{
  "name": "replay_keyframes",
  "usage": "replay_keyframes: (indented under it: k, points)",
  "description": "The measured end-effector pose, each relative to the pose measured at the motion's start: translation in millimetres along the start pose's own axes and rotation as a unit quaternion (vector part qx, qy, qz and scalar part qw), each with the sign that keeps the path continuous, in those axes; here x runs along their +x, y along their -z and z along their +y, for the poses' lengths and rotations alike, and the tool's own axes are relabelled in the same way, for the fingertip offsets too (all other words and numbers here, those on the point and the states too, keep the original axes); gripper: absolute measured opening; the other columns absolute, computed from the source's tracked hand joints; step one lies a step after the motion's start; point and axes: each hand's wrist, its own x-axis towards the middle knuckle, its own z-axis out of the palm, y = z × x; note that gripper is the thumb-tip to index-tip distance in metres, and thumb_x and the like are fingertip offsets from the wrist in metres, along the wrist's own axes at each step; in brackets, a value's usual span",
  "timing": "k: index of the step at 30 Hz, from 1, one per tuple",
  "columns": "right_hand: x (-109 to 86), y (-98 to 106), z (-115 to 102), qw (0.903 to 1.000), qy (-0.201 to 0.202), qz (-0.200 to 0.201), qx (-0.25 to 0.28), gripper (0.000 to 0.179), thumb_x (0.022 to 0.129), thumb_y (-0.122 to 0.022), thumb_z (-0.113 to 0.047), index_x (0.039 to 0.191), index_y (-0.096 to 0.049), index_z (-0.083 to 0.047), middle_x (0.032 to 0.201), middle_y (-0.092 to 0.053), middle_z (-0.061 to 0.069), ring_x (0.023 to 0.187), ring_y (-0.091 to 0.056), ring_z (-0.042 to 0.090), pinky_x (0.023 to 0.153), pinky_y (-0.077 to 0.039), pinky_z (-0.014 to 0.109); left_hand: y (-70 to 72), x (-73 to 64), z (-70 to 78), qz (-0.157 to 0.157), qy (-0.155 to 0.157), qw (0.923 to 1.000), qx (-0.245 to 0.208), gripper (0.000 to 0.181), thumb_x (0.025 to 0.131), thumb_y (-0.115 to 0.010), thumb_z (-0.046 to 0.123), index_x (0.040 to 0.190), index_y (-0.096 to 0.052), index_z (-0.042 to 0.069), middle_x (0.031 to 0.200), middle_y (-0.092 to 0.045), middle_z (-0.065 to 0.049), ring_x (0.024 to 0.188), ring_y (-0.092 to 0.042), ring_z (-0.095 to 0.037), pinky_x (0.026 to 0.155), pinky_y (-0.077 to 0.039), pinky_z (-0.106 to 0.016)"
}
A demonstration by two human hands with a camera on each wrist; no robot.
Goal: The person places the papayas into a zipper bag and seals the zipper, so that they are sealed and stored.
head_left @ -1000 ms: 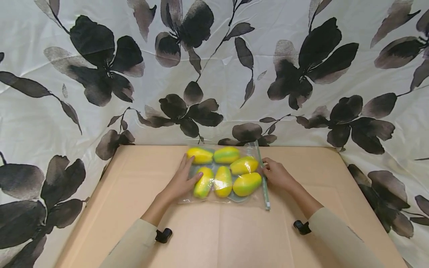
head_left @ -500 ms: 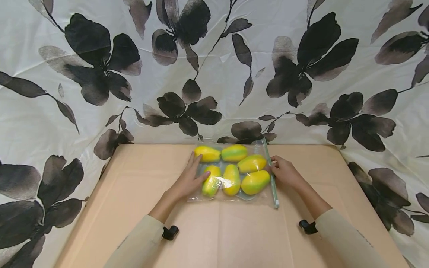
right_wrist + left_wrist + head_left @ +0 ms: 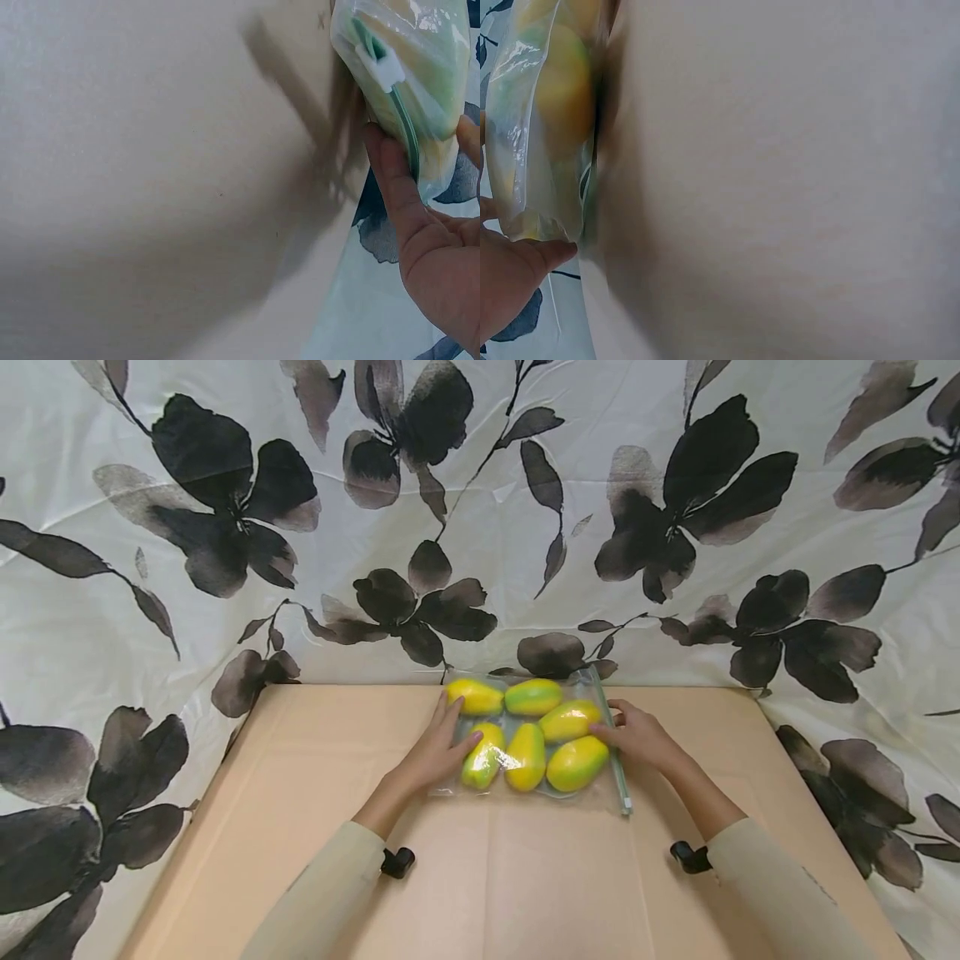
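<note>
A clear zip bag holding several yellow-green, mango-like fruits is in the middle of the head view, at the far edge of the board. Its green zip strip, with a white slider, runs down the right side. My left hand grips the bag's left end, thumb over the front fruit. At the zip end my right hand holds the bag, its thumb on the plastic face and its other fingers reaching under. In the left wrist view a finger curls beneath the bag's end.
The bag is over a tan board with faint creases, whose far edge meets a white cloth printed with dark flowers. Each wrist wears a small black camera, the left camera and the right camera.
The bag and both hands have shifted to the right and slightly away. My right thumb has come over onto the bag's face near the fruits.
</note>
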Motion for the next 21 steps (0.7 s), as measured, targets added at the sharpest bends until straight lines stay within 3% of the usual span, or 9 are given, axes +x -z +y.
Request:
replay_keyframes:
  k: [8, 21]
  points:
    - [6.0, -2, 5, 0.9998, -0.017, -0.008, 0.0, 0.09, 0.097, -0.067, -0.051, 0.156, -0.03, 0.006, 0.132, -0.061, 0.032, 0.11, -0.066, 0.036, 0.092, -0.058, 0.044, -0.3, 6.6, 1.9, -0.005, -0.002, 1.0, 0.005, 0.082, 0.104, -0.054, 0.049, 0.166, -0.016, 0.009, 0.173, 0.013, -0.015, 0.16, -0.009, -0.039, 0.127, -0.018, -0.055]
    - [9.2, 3, -1, 0.9999, -0.01, 0.006, 0.003, 0.087, 0.099, -0.068, -0.044, 0.158, -0.027, 0.004, 0.133, -0.061, 0.033, 0.113, -0.066, 0.039, 0.095, -0.057, 0.046, 1.6, 16.3, 1.9, -0.004, -0.014, 0.9998, 0.015, 0.081, 0.105, -0.053, 0.049, 0.166, -0.018, 0.01, 0.174, 0.01, -0.018, 0.159, -0.013, -0.04, 0.126, -0.022, -0.056]
